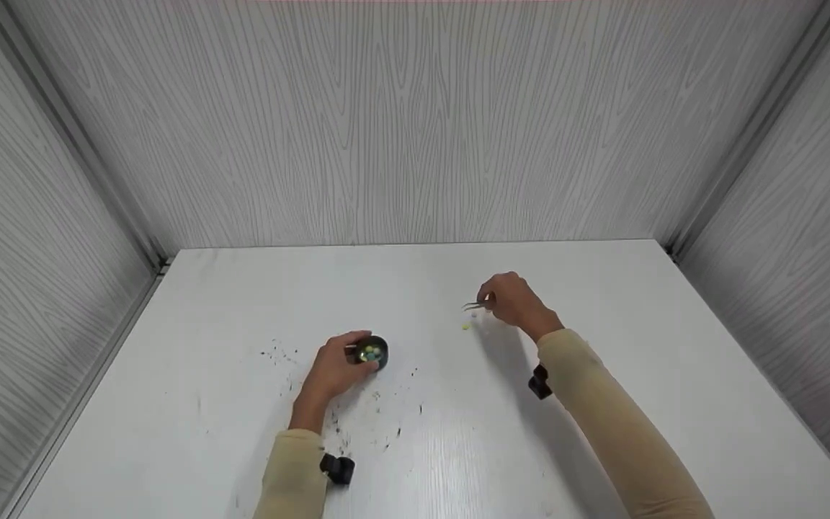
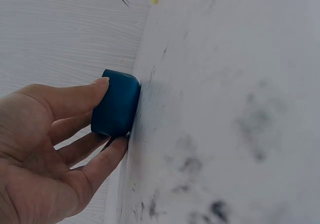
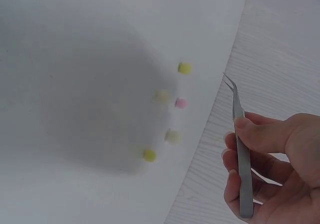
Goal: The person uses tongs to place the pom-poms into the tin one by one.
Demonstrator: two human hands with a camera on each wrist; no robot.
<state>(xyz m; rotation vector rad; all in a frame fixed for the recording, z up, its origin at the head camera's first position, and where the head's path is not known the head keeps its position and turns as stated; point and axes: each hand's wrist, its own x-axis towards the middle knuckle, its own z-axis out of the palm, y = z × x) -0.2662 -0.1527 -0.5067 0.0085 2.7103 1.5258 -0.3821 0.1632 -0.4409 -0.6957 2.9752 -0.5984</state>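
My left hand grips a small round cup, its thumb on one side and fingers on the other. The cup is shiny dark blue in the left wrist view, and several yellow and bluish-green balls show inside it. Pinched in my right hand are metal tweezers with thin bent tips, slightly parted and holding nothing. Near these tips, small balls lie on the table: a yellow one, a pink one, a pale one and a second yellow one, among others.
The white table bears dark smudges and specks around and below the left hand. Grey wood-grain panels stand behind it and on both sides. A black wrist device sits on each sleeve.
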